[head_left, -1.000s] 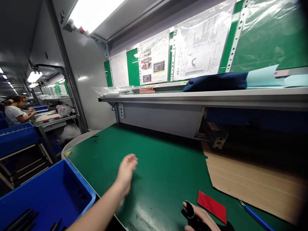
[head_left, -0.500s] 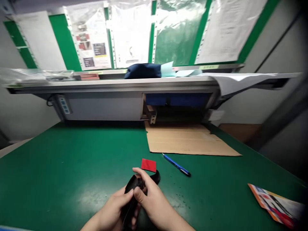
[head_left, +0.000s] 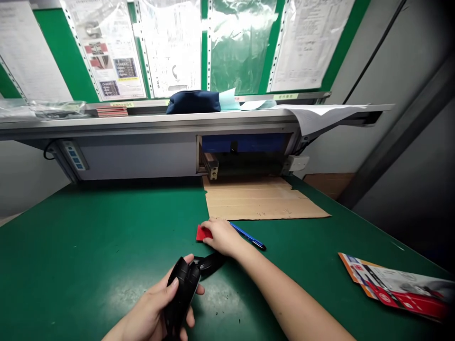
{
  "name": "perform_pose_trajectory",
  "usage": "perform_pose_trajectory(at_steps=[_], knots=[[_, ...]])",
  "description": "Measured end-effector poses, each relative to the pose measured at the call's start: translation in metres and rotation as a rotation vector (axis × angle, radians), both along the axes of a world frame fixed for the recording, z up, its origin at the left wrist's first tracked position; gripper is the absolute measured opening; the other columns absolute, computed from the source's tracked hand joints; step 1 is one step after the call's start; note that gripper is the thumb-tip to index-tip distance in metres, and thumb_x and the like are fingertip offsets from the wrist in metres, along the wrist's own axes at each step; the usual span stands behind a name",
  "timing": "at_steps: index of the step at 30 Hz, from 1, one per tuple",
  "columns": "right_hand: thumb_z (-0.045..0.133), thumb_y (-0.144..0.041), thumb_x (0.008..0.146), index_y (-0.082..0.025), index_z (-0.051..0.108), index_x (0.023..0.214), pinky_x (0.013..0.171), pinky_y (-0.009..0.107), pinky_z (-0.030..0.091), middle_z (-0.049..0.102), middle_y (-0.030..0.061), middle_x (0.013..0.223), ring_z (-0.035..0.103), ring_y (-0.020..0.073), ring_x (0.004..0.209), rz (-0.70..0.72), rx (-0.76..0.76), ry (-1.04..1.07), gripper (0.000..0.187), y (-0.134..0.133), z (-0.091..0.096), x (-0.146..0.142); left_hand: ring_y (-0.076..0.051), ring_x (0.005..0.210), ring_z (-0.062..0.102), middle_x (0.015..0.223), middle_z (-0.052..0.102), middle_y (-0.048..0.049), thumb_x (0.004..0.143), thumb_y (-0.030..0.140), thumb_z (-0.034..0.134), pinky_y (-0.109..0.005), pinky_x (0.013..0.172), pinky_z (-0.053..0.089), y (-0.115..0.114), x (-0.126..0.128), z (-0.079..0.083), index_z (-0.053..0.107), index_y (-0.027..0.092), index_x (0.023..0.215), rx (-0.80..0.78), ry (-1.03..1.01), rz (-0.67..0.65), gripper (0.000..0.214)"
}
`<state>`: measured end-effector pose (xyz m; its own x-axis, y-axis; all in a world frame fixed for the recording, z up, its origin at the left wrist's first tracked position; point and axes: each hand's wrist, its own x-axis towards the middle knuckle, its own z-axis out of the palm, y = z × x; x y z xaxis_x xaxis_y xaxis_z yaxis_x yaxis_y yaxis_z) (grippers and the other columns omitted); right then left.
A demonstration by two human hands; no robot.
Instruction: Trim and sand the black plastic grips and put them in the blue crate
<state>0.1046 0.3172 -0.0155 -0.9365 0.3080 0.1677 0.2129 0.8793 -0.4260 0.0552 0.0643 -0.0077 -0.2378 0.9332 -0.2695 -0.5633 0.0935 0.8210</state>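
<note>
My left hand [head_left: 152,308] is shut around a glossy black curved plastic object [head_left: 183,289], which has a tapered end reaching right across the mat. Its lower end is hidden behind my fingers. My right hand [head_left: 222,237] lies forward of it, with its fingers closed over the right part of a small red card [head_left: 203,233]. The card's left corner shows beyond my fingers. A blue pen [head_left: 250,237] lies just right of my right hand, partly hidden by it.
A green bench mat [head_left: 88,237] spreads under everything. A flattened cardboard sheet [head_left: 256,199] lies at its back edge, and a printed leaflet [head_left: 394,289] at the right. Above stands a shelf [head_left: 149,121] holding a navy pouch [head_left: 194,102], with papers pinned behind.
My right hand has left the black object and moved forward onto the red card. My left hand still holds the object. The view has shifted slightly, with the bench sitting lower and further left.
</note>
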Motion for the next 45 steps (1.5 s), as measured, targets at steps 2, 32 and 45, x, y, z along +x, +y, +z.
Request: perform_pose_trajectory(at_steps=[2, 32, 45], knots=[[0.060, -0.026, 0.087, -0.020, 0.058, 0.118, 0.088, 0.031, 0.044, 0.057, 0.0077, 0.108, 0.055, 0.0205, 0.099, 0.020, -0.042, 0.070, 0.032, -0.012, 0.008, 0.010, -0.018, 0.074, 0.059, 0.119, 0.057, -0.0158, 0.093, 0.046, 0.045, -0.028, 0.058, 0.047, -0.003, -0.002, 0.004, 0.020, 0.026, 0.146, -0.052, 0.045, 0.017, 0.062], [0.056, -0.021, 0.086, -0.015, 0.062, 0.096, 0.078, 0.036, 0.041, 0.060, 0.0108, 0.094, 0.056, 0.0261, 0.091, -0.368, 0.027, 0.101, 0.013, 0.058, -0.028, 0.057, -0.014, 0.065, 0.048, 0.096, 0.060, -0.0039, 0.091, 0.060, 0.037, -0.025, 0.060, 0.037, -0.019, -0.002, 0.037, 0.063, 0.019, 0.098, -0.383, 0.598, -0.151, 0.049], [0.028, -0.018, 0.099, -0.027, 0.038, 0.128, 0.075, 0.028, 0.045, 0.057, 0.0035, 0.102, 0.054, 0.0151, 0.084, 0.269, -0.237, 0.188, 0.032, -0.059, 0.031, 0.094, -0.010, 0.058, 0.047, 0.101, 0.067, -0.0047, 0.093, 0.059, 0.037, -0.023, 0.055, 0.039, -0.024, 0.001, 0.039, 0.061, 0.018, 0.104, -0.320, 0.512, -0.210, 0.049]])
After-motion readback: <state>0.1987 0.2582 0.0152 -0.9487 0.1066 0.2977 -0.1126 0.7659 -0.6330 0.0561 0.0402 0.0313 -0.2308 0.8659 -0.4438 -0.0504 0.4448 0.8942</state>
